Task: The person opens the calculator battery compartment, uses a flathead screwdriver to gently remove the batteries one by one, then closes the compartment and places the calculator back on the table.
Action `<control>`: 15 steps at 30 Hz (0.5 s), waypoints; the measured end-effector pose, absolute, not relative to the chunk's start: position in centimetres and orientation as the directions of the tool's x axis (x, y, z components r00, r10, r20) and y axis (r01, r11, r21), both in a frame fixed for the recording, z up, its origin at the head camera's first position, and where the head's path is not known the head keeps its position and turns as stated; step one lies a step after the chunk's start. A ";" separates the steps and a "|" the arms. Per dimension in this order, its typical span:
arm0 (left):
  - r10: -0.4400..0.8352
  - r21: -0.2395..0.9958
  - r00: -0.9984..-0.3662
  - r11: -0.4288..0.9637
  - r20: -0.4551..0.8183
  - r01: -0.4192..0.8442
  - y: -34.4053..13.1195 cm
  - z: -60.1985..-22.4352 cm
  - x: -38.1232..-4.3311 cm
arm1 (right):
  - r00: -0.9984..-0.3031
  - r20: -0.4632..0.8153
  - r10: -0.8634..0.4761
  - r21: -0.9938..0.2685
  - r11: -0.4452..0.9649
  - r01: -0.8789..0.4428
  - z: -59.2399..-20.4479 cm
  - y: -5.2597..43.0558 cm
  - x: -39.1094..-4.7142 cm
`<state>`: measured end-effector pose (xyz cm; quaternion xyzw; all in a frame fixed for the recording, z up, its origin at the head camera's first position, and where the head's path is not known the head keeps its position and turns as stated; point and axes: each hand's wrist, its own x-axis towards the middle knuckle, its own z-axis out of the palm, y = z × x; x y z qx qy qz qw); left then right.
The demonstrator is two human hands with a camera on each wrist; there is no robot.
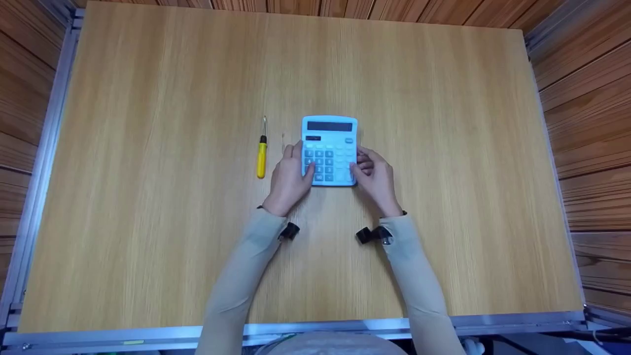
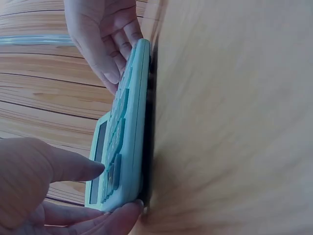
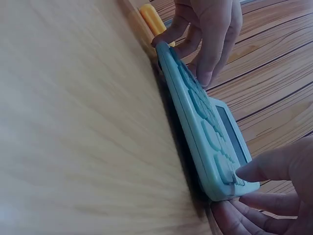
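Observation:
A light blue calculator [image 1: 329, 153] lies face up near the middle of the table, its dark display at the far end. My left hand [image 1: 290, 173] grips its left edge, thumb over the lower keys and fingers along the side. On the opposite edge my right hand [image 1: 375, 175] pinches the lower right corner, thumb on top and fingers curled at the side. Both wrist views show the calculator's near edge [image 2: 134, 132] close over the tabletop, with a dark shadow under it. In the right wrist view the thumb of the right hand [image 3: 279, 181] touches the keys.
A yellow-handled screwdriver [image 1: 262, 158] lies left of the calculator, shaft pointing away. The wooden table [image 1: 148, 222] has a metal rail [image 1: 320, 326] along its front edge. Wood-plank walls [image 1: 591, 148] stand at the sides and back.

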<state>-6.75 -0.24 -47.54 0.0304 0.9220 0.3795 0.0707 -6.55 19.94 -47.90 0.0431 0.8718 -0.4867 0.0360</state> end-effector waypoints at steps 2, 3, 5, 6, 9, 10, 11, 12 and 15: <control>0.106 0.703 -0.988 0.711 -0.111 -0.003 -0.2 -47.5 -6.8 | -0.994 -0.089 0.057 -0.860 0.500 0.105 -47.8 19.9 -6.6; 0.104 0.702 -0.988 0.713 -0.113 -0.005 -0.2 -47.5 -6.8 | -0.995 -0.080 0.065 -0.867 0.487 0.102 -47.8 19.9 -6.6; 0.102 0.696 -0.988 0.718 -0.119 -0.010 -0.2 -47.4 -6.7 | -0.994 -0.065 0.082 -0.889 0.449 0.096 -47.7 19.8 -6.5; 0.101 0.693 -0.987 0.721 -0.121 -0.012 -0.2 -47.4 -6.7 | -0.994 -0.061 0.089 -0.897 0.431 0.093 -47.7 19.7 -6.5; 0.104 0.688 -0.986 0.726 -0.131 -0.015 -0.1 -47.4 -6.6 | -0.992 -0.057 0.115 -0.916 0.390 0.098 -47.5 19.6 -6.5; 0.106 0.690 -0.985 0.724 -0.134 -0.016 -0.1 -47.3 -6.6 | -0.990 -0.060 0.126 -0.920 0.377 0.104 -47.5 19.5 -6.5; 0.109 0.689 -0.985 0.725 -0.137 -0.016 -0.1 -47.3 -6.5 | -0.989 -0.064 0.136 -0.923 0.370 0.111 -47.4 19.5 -6.5; 0.112 0.692 -0.984 0.722 -0.139 -0.015 0.0 -47.2 -6.5 | -0.987 -0.068 0.144 -0.924 0.364 0.117 -47.3 19.5 -6.5; 0.121 0.696 -0.983 0.718 -0.141 -0.012 0.1 -47.0 -6.5 | -0.984 -0.078 0.162 -0.932 0.339 0.129 -47.1 19.4 -6.6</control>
